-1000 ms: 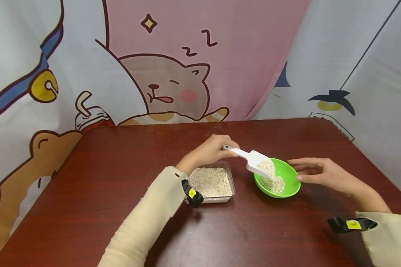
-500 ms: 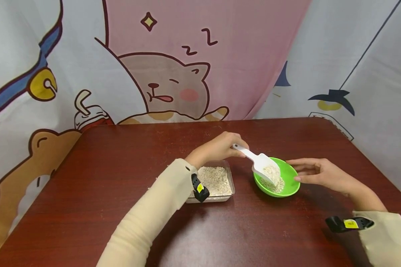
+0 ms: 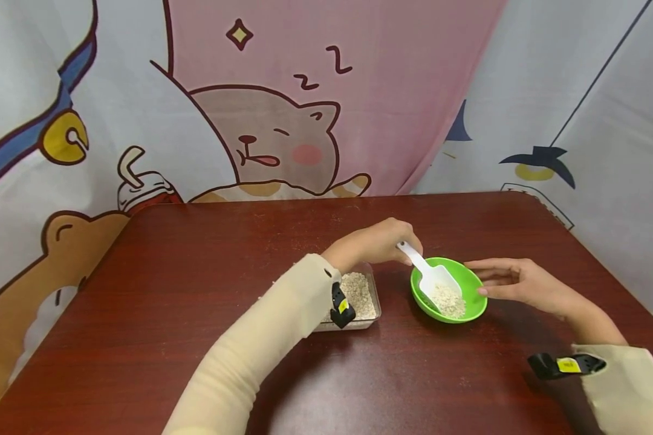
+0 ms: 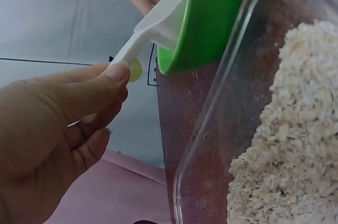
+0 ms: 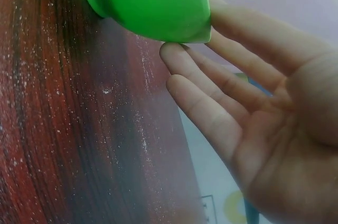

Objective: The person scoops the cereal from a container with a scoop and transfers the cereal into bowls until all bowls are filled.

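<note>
White scoop (image 3: 431,275) pinched in the left hand (image 3: 385,241), the right hand (image 3: 529,286) spread loosely at the bowl (image 3: 473,293), I judged a hasty tilt could spill oats (image 3: 449,302) outside.

Scoop (image 3: 430,277): plastic-looking, smooth
Bowl (image 4: 214,23): plastic-looking, smooth, glossy
Container (image 4: 211,109): transparent, smooth, glass or plastic
Flakes (image 4: 296,139): rough, matt
Worktop (image 3: 370,374): wood-grained, glossy
Backdrop (image 3: 413,72): matt cloth, lightly creased
Sleeve (image 3: 245,344): matt, wrinkled cloth

You are at a screened-off workspace; room type unclear. Cartoon-printed cloth (image 3: 408,78) hangs behind your table (image 3: 402,380) and along both sides.
</note>
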Demonstrator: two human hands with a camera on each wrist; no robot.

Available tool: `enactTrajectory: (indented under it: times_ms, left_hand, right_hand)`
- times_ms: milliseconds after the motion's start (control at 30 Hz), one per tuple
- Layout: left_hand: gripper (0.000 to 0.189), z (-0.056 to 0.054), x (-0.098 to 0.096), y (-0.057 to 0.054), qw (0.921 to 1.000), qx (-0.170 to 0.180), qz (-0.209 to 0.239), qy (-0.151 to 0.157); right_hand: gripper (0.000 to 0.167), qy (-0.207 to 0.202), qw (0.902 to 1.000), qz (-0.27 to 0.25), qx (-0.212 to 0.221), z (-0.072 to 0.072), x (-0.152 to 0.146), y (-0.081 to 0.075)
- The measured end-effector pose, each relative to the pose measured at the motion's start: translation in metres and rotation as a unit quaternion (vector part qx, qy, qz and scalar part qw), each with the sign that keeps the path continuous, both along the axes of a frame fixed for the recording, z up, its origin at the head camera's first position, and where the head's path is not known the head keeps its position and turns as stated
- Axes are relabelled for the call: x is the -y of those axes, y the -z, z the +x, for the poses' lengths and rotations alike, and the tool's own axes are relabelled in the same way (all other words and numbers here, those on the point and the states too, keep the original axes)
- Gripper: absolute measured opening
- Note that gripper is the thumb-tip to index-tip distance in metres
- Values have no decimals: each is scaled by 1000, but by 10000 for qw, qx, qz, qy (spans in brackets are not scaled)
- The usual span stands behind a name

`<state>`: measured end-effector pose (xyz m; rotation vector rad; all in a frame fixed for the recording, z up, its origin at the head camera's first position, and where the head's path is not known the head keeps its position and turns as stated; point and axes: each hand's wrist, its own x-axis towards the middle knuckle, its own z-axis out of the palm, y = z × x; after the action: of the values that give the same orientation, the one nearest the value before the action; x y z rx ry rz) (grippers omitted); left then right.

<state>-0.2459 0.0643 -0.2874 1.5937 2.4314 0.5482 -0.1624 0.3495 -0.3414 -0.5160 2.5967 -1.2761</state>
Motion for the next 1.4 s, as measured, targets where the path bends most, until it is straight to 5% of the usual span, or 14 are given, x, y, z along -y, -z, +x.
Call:
enactTrajectory:
  times_ms: [967,1400]
  left_hand:
    - [20,15,0,-11,9879,-1525,-188,-218]
    - [24,25,16,-24,9865,-1552,342,-399]
  right_hand:
    - [47,58,9999,100,4,9,6,0]
    - [46,8,9998,154,-95,9,8,-1]
